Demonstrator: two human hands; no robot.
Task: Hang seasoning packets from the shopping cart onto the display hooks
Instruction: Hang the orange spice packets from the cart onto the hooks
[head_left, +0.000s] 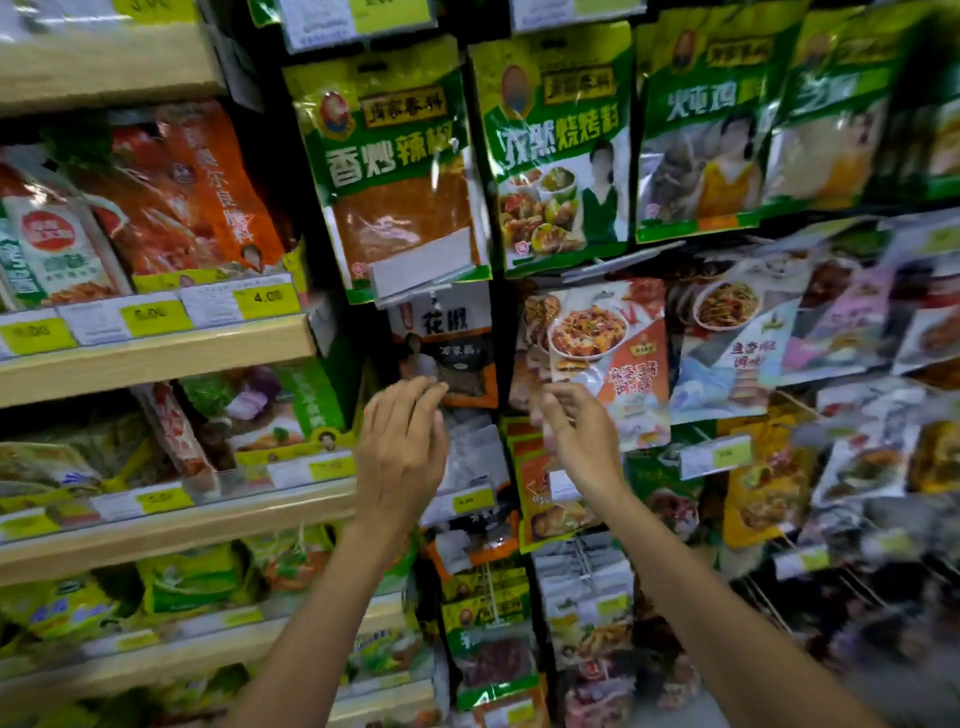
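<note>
Both forearms (311, 623) are reaching up. Left hand (402, 441) is hovering open, fingers relaxed, holding nothing, just below a hanging pepper packet (447, 343). Right hand (582, 441) is hovering open by a hanging red packet (618, 358), at its lower edge; contact unclear.

Left hand (401, 449) and right hand (586, 446) are bare. Both forearms are bare down to the frame's lower edge.
</note>
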